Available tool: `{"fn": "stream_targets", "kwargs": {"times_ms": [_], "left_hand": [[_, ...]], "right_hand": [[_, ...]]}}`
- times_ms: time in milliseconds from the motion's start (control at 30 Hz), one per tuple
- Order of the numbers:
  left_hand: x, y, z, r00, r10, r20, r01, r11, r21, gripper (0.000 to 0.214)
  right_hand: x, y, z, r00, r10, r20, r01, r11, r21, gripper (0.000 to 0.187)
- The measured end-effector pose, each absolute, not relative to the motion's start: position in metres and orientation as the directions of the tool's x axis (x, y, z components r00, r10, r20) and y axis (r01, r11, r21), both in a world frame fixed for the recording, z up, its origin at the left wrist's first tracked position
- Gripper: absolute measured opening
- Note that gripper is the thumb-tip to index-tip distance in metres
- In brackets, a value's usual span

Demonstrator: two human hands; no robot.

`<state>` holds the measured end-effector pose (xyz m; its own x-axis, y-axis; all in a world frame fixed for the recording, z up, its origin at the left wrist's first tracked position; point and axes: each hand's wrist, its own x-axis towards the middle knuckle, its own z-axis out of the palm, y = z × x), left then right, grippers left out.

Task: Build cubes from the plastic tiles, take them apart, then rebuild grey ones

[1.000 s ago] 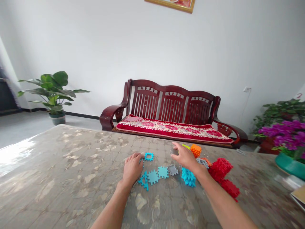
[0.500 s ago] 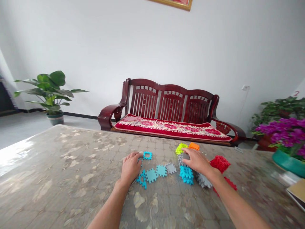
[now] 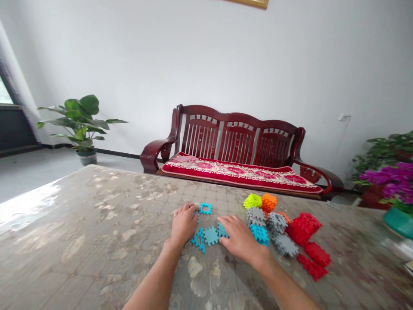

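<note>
My left hand (image 3: 184,224) rests on the table with its fingers bent over a small blue interlocking tile (image 3: 195,212), which is mostly hidden. Just beyond the fingertips lies a blue square frame (image 3: 205,209). Nearer me sits a blue tile with cut-outs (image 3: 199,240), followed to the right by a flat teal tile (image 3: 211,236). My right hand (image 3: 238,236) is low over the row, thumb and fingers spread around a second teal tile (image 3: 222,230). The palm covers whatever lies farther right in the row.
Stacks of tiles stand right of my right hand: yellow-green (image 3: 252,200), orange (image 3: 269,202), grey (image 3: 256,216), blue (image 3: 260,234) and red (image 3: 304,227). A wooden bench (image 3: 238,142) is behind the table (image 3: 106,241). A flowerpot (image 3: 399,221) stands at the far right.
My right hand has moved left from the grey stack to the row of tiles, now covering the flat grey tile's place. My left hand stays by the blue tiles. The view has shifted.
</note>
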<state>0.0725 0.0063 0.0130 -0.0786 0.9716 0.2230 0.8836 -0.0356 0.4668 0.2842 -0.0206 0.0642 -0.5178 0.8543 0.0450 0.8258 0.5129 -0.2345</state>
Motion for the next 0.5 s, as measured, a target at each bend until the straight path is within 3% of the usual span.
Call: {"fn": "stream_targets", "kwargs": {"times_ms": [233, 500], "left_hand": [[0.074, 0.006, 0.014, -0.093, 0.973, 0.213, 0.886, -0.017, 0.464, 0.035], [0.073, 0.006, 0.013, -0.091, 0.972, 0.215, 0.888, -0.018, 0.459, 0.034]], "right_hand": [[0.282, -0.015, 0.056, -0.452, 0.892, 0.004, 0.877, 0.446, -0.178, 0.05], [0.284, -0.011, 0.051, -0.431, 0.896, 0.109, 0.855, 0.444, -0.267, 0.066]]}}
